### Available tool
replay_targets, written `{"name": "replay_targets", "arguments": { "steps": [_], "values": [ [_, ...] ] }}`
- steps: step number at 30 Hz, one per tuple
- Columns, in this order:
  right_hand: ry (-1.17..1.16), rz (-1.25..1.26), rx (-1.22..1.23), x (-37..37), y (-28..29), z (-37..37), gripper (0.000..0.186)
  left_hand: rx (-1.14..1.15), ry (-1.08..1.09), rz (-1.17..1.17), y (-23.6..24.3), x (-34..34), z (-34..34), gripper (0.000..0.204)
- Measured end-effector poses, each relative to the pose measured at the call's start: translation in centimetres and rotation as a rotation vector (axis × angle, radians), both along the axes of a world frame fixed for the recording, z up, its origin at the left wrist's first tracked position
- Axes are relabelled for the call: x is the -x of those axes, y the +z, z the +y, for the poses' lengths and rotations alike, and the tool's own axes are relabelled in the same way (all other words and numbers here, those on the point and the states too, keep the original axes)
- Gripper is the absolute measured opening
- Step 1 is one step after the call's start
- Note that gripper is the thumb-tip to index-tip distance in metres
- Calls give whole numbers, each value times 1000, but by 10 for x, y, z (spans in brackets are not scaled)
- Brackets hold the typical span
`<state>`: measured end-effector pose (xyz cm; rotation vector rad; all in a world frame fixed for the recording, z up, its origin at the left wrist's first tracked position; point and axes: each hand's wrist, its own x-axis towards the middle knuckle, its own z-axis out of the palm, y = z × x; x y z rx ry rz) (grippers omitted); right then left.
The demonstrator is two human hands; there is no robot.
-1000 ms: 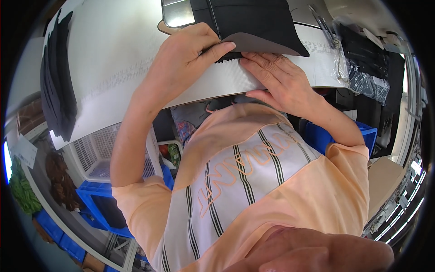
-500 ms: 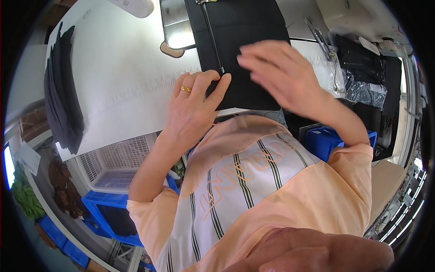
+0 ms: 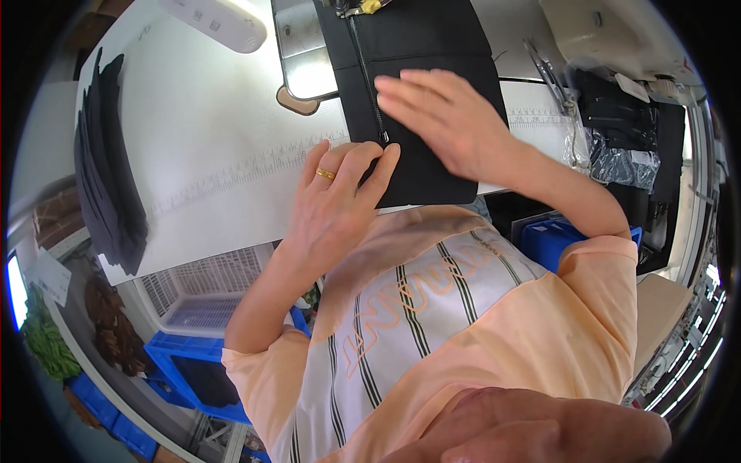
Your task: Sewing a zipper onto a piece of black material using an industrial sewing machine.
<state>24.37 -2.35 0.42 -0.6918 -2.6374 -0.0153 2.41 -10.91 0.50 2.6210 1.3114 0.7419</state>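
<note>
A black fabric piece with a zipper down its left side lies on the white worktable. The metal zipper pull is at the zipper's near end. My left hand, wearing a gold ring, grips the fabric's left edge with curled fingers and thumb just below the pull; the fingertips' underside is hidden. My right hand is stretched out over the fabric, fingers extended, their tips beside the zipper. At the zipper's far end is a metal sewing machine foot with a yellow part.
A stack of dark fabric strips hangs over the table's left edge. Metal tweezers or scissors and bagged black pieces lie at right. Below the table are a white basket and blue crates.
My right hand has moved left, closer to the zipper. The view has shifted slightly, so the table and fabric appear lower. My left hand stays at the zipper's near end.
</note>
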Motion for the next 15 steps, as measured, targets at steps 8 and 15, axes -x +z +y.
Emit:
{"name": "replay_targets", "arguments": {
  "steps": [8, 15],
  "values": [
    [82, 3, 126, -6, 7, -32, 44, 66, -113, -99, 8, 14, 4, 46],
    [107, -21, 145, -4, 7, -29, 41, -77, 97, -64, 6, 26, 71, 33]
  ]
}}
